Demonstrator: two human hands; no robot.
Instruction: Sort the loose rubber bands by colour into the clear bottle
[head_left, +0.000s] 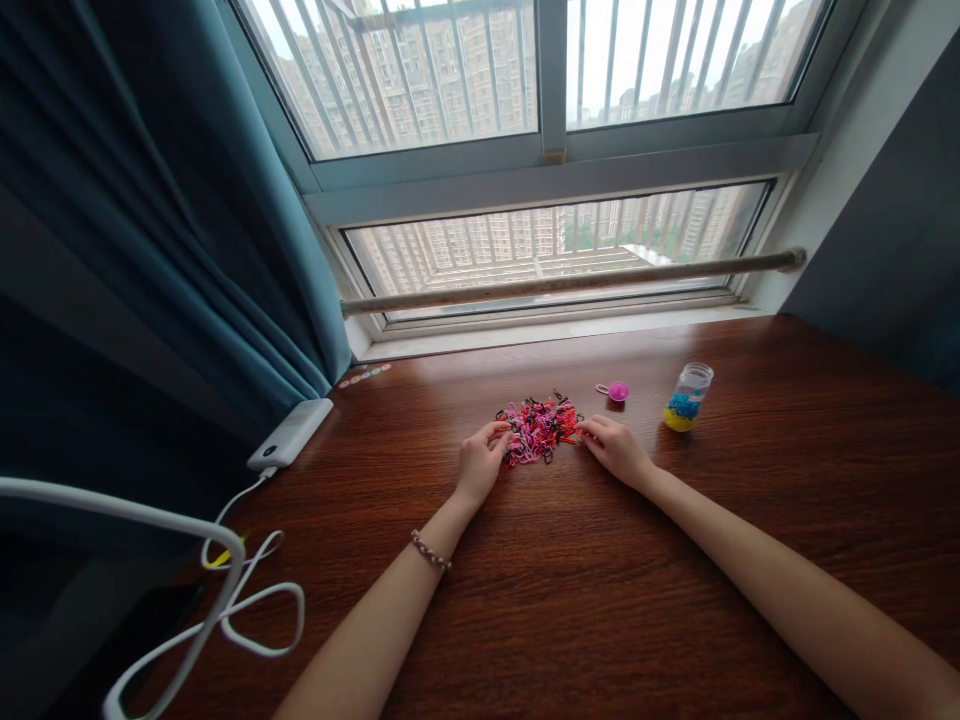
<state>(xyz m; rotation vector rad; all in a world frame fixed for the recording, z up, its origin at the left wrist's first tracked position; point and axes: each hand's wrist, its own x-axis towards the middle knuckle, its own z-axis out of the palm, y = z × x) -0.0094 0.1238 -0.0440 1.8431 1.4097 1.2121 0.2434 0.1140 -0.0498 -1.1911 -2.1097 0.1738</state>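
A pile of small pink, red and black elastic bands [538, 428] lies on the dark wooden table [585, 600] near the window. My left hand [480, 462] rests at the pile's left edge, fingers curled and pinched on a band. On the pile's right edge, my right hand [616, 448] has its fingertips pinched together on the bands. A small clear jar [688, 397] holding blue and yellow bands stands open to the right. Its pink lid [616, 391] lies between jar and pile.
A white power bank [291, 433] lies at the table's left edge with a white cable [247, 600] looping toward me. A teal curtain [195, 220] hangs at the left. The window sill and a metal rail [570, 284] border the far side.
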